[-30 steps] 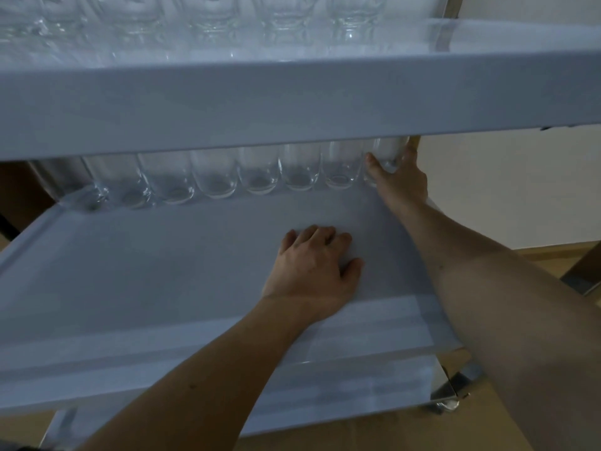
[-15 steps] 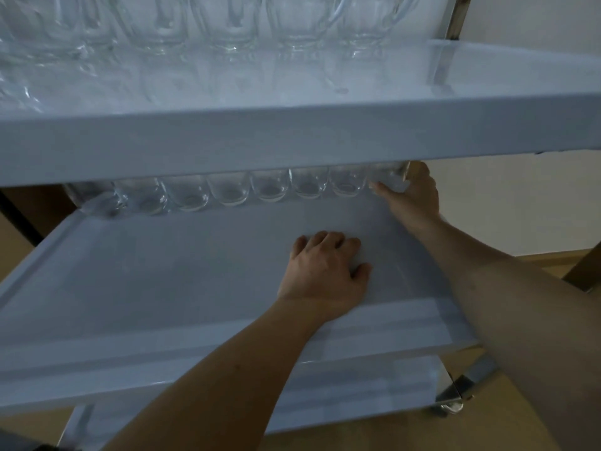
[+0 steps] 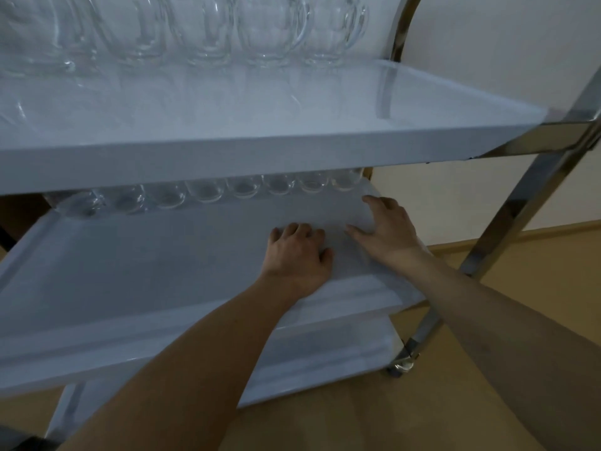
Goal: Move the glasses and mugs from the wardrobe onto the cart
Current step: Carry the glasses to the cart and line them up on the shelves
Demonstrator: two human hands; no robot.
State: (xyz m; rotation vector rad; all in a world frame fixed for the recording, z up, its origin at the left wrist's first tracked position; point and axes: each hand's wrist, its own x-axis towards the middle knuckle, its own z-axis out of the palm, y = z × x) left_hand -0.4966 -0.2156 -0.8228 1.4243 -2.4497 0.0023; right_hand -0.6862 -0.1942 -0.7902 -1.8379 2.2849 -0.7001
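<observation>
The left hand (image 3: 297, 255) is lying palm-down on the middle shelf (image 3: 146, 265) of the cart (image 3: 533, 203), its fingers (image 3: 292, 230) slightly bent against the surface and grasping nothing; the right hand (image 3: 388, 227) is resting flat just beside it at 3 o'clock, fingers spread and released, holding nothing either. The glasses (image 3: 240, 188) are standing in a row along the far edge of that shelf, at 12 o'clock from both hands; the nearest one is sitting just beyond the right forefinger, apart from it, and none is touching a finger. The top shelf (image 3: 292, 131) is carrying a row of mugs (image 3: 270, 30) with handles along its far side, well above the hands; its near part is lying bare. The bottom shelf (image 3: 325, 359) is showing at 6 o'clock under the forearms; whether anything is sitting on it I cannot tell. The cart's chrome frame is rising at 3 o'clock, with a caster (image 3: 401, 364) on the wooden floor (image 3: 520, 255).
</observation>
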